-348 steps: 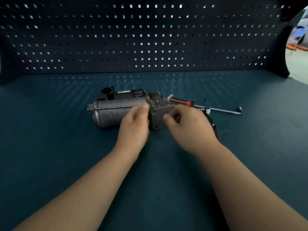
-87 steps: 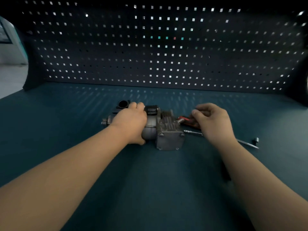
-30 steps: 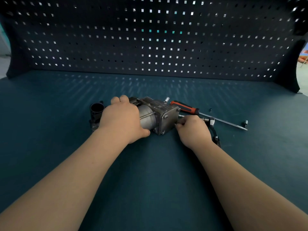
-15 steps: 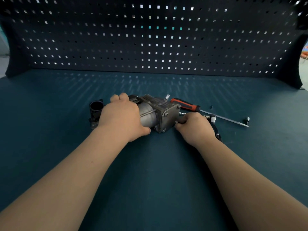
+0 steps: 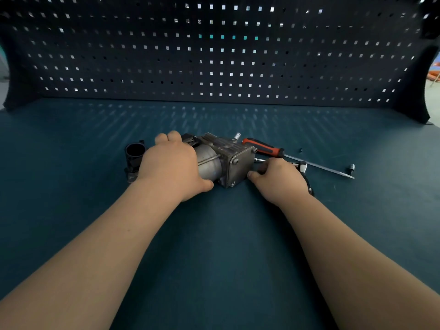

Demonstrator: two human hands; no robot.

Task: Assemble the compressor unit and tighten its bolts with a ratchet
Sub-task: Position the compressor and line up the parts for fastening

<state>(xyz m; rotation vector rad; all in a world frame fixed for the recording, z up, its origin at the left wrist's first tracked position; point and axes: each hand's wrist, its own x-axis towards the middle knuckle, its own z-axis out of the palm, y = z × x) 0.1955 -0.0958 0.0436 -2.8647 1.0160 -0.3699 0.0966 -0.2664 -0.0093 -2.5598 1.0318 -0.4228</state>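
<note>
The grey metal compressor unit (image 5: 223, 160) lies on its side in the middle of the dark mat, its square end plate with bolt heads turned toward the right. My left hand (image 5: 172, 164) grips its round body from above. My right hand (image 5: 277, 178) sits against the end plate, fingers curled round the ratchet (image 5: 303, 170). Its chrome head and black handle show behind my knuckles. A short chrome extension (image 5: 259, 160) points from the hand at the plate.
A red and black screwdriver (image 5: 264, 147) lies just behind the compressor. A long thin metal bar (image 5: 321, 166) with a small socket (image 5: 352, 166) lies to the right. A black round fitting (image 5: 134, 152) stands to the left. A pegboard wall (image 5: 219, 55) closes the back.
Over the last second my right hand has shifted slightly at the end plate with the ratchet; my left hand keeps its grip on the compressor body. Earlier the unit was turned end-on.
</note>
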